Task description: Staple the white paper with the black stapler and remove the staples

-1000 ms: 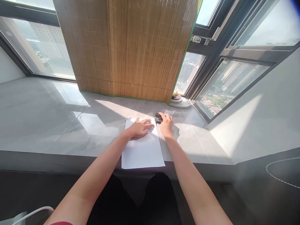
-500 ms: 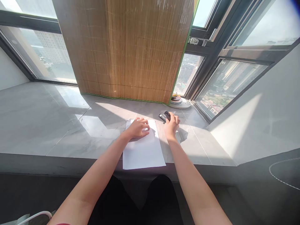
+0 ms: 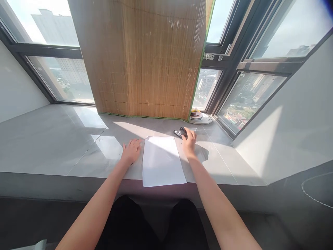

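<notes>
White paper [image 3: 163, 163] lies on the grey stone windowsill, its near edge sticking out a little past the sill's front edge. My left hand [image 3: 132, 151] rests on the stone just left of the paper, fingers spread and holding nothing. Beyond the paper's upper right corner, my right hand [image 3: 189, 142] grips a small black and silver stapler [image 3: 180, 132]. Part of the stapler is hidden behind the fingers, and it is at or very near the sill surface.
A bamboo blind [image 3: 145, 62] with green edging hangs in front of the window down to the sill. Stacked plates [image 3: 199, 118] stand in the back right corner. The grey windowsill [image 3: 52, 146] stretches left, partly sunlit. A white wall [image 3: 291, 121] closes the right side.
My left hand has moved left off the paper onto the stone. The right hand stays on the stapler with little movement. The view has shifted slightly.
</notes>
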A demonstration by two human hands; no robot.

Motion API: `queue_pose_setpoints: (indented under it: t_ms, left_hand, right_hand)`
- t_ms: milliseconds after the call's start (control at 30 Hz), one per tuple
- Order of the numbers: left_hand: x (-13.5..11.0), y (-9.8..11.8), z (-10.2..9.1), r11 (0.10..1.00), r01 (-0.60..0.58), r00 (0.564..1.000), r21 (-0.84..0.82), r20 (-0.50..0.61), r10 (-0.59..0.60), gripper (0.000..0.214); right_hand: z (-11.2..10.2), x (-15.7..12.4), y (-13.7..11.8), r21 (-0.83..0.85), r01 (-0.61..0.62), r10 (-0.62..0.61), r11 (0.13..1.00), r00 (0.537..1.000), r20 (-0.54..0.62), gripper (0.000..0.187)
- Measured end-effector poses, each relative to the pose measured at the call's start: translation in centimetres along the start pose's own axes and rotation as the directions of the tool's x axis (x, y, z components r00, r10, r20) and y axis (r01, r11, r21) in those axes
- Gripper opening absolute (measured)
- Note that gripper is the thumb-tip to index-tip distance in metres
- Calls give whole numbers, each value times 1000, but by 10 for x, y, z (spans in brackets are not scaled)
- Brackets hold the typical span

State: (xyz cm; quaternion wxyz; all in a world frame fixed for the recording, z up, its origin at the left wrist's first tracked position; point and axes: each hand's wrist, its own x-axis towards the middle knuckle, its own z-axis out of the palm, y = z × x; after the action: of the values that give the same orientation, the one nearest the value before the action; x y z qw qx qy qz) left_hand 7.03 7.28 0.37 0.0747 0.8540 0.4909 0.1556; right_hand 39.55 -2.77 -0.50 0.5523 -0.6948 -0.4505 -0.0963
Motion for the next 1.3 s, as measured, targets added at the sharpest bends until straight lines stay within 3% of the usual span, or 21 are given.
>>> queue_pose_setpoints:
  t_ms: [100,267,400,800,1100,1300]
  left_hand:
    - [2,0,7,973,203,979,111,-35,-201,52]
    - [6,6,8,968,207,978,139,-15,-207,50]
    - [6,2,9,970,201,980,138,-28,-199,47]
    - [7,2,10,968,194,981,158,-50,-188,42]
    - [5,5,8,965,195,981,174,-60,-187,38]
    - [5,6,8,965,203,979,167,-63,-195,39]
  right_hand:
    - [1,-11,-21,134,191,-211,972,965,156,44]
    - [10,-38,-54,320,407,-514,856,741,432,51]
    - [12,-47,-59,344,433,-552,834,651,520,54]
    - [-1,-44,-56,263,433,-497,862,618,609,52]
    - [-65,-27,8,246,365,-437,898,682,587,51]
    - [-77,-22,16,197,351,-395,915,690,606,49]
